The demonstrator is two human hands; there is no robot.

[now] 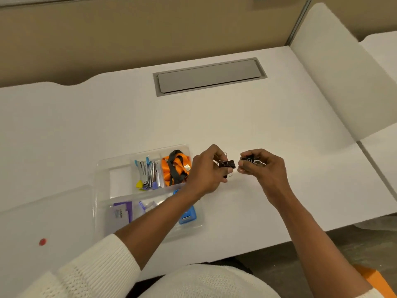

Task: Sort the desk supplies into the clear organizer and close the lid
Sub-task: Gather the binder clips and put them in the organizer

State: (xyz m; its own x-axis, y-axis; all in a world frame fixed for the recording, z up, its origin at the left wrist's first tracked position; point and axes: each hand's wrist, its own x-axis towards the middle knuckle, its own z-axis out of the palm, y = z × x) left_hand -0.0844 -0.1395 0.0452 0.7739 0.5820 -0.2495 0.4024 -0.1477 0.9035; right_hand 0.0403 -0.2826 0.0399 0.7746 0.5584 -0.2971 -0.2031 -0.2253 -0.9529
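Head view | left hand (pixel 206 168) pinched black binder clip (pixel 228 164) | right hand (pixel 263 166) gripped another clip (pixel 251 159) | left forearm crossed clear organizer (pixel 103 168) on bench (pixel 257 117)

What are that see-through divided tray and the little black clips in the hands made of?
The clear divided organizer tray looks like glossy transparent plastic: the white desk shows through its walls. The small black binder clip in the left hand looks like dark painted metal with thin silvery wire handles. The clip in the right hand seems alike, though mostly hidden.
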